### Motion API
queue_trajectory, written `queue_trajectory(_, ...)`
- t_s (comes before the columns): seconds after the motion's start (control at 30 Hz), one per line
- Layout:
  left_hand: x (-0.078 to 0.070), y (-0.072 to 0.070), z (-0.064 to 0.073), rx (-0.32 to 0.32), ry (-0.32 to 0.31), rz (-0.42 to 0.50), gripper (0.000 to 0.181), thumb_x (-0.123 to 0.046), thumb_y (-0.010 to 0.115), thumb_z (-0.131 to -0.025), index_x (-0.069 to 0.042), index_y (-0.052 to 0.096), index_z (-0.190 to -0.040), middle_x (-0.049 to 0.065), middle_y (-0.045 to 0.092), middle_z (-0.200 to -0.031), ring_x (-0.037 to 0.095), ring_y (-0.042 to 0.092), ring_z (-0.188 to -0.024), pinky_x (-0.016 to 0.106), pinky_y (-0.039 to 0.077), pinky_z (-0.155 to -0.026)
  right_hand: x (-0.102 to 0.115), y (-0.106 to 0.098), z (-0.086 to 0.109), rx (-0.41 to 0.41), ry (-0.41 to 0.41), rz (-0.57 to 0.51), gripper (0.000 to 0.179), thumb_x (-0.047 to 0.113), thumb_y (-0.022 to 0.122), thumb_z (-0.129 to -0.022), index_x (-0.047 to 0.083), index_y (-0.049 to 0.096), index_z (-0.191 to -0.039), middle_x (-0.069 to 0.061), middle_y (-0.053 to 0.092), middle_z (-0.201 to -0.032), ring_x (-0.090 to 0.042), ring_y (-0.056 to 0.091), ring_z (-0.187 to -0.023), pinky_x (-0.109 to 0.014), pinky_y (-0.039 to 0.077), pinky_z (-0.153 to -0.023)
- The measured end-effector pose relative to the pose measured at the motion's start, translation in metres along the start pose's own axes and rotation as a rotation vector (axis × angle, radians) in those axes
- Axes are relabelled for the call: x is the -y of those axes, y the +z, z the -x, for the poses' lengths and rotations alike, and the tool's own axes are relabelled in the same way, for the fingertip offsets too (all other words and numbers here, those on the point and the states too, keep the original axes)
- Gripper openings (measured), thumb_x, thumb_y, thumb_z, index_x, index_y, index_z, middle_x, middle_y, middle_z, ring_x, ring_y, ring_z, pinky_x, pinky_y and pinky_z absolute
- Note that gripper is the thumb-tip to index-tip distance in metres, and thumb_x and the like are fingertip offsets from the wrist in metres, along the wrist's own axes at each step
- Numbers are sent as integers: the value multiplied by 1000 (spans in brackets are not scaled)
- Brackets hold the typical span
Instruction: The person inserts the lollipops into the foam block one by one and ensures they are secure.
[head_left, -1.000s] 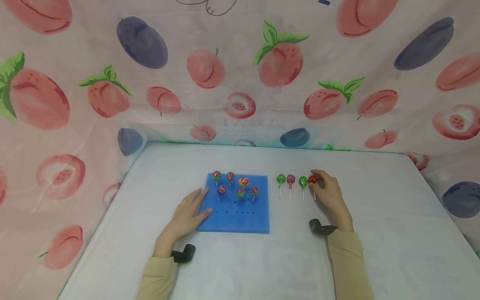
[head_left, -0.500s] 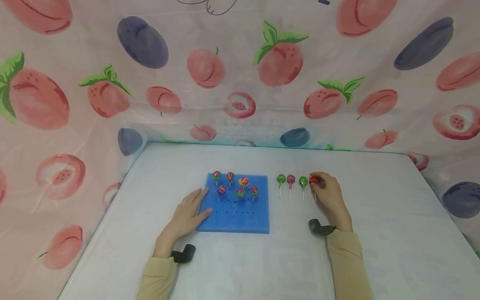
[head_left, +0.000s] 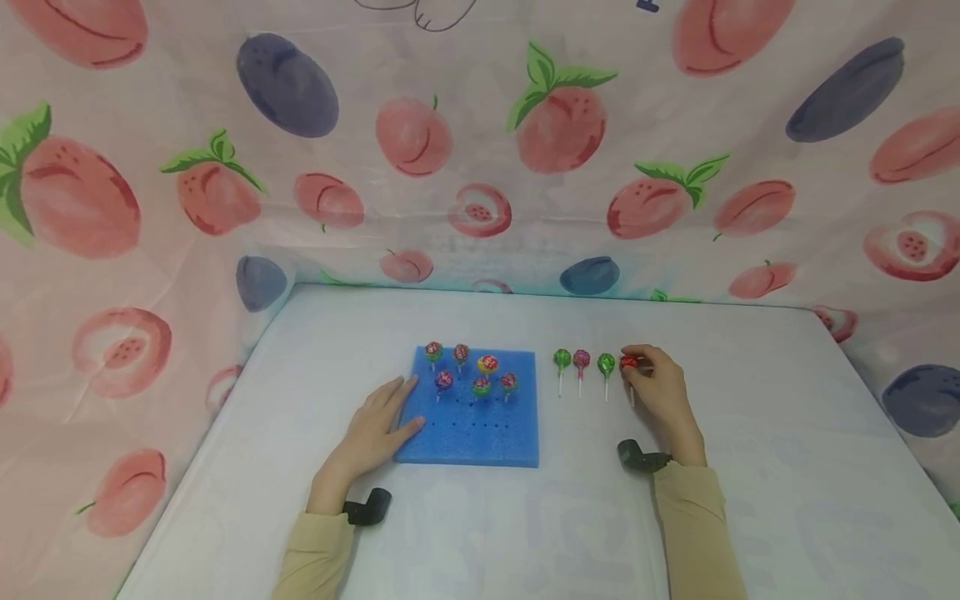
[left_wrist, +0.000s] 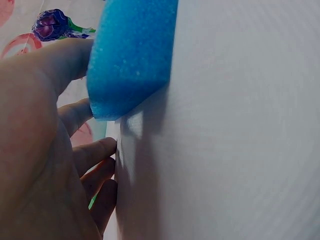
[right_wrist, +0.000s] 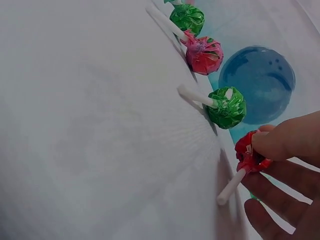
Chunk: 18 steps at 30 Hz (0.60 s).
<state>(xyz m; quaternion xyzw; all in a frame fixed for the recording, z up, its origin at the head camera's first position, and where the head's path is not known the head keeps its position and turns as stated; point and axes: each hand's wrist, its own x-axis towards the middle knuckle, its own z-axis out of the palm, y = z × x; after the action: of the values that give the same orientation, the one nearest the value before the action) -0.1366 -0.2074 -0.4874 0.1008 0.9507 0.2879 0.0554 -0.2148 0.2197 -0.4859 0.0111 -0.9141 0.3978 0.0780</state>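
My right hand [head_left: 662,392] pinches a red-wrapped lollipop [right_wrist: 248,152] by its candy end, thumb on one side and fingers on the other. Its white stick points away from the palm. To the left lie a green lollipop [head_left: 607,364], a pink one [head_left: 581,359] and another green one [head_left: 562,358], sticks towards me. The left hand [head_left: 372,431] rests with extended fingers on the left edge of a blue foam board [head_left: 480,448]. Several lollipops stand upright in its far half, among them a yellow-and-red one [head_left: 487,364] and a purple one [head_left: 444,381].
Small holes [head_left: 484,425] run in rows across the board's nearer half. White cloth covers the table [head_left: 585,533]. A fruit-printed curtain [head_left: 480,125] rises behind the table and at both sides. Dark wrist cameras [head_left: 369,507] sit on both wrists.
The right fingers have drawn together on the red lollipop, which has shifted slightly to the right, away from the green one. The left hand and the board have stayed in place.
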Motion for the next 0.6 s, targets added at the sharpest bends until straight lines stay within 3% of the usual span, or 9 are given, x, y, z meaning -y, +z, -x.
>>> queue_trajectory(0.1,-1,-1,-1,3,3,4,69,-43,53,-96,-17,24,-154,18,24,-159,41,19,-147,66,18,-114,0,-1,-1,-9,8,-3,27,4,59,-91,0,62,-118,-22,64,-114,-35,63,-102,-28,52,-81)
queue_trajectory(0.17,-2,-1,-1,4,5,6,69,-42,53,-97,-17,24,-154,18,24,-159,41,19,-147,66,18,-114,1,-2,-2,-15,9,-12,27,4,60,-91,0,63,-117,-22,64,-113,-34,63,-102,-27,51,-80)
queue_trajectory(0.37,-1,-1,0,11,-4,5,68,-42,52,-97,-17,24,-154,19,23,-159,42,18,-147,67,17,-114,4,-5,-1,-38,0,-26,26,2,60,-90,-1,62,-116,-23,63,-113,-38,60,-106,-49,49,-93)
queue_trajectory(0.6,-1,-1,1,5,7,5,68,-42,51,-97,-16,23,-154,19,23,-159,42,18,-147,68,18,-113,10,-9,3,-34,14,-41,26,2,60,-89,-1,61,-115,-23,62,-115,-38,58,-108,-52,47,-96)
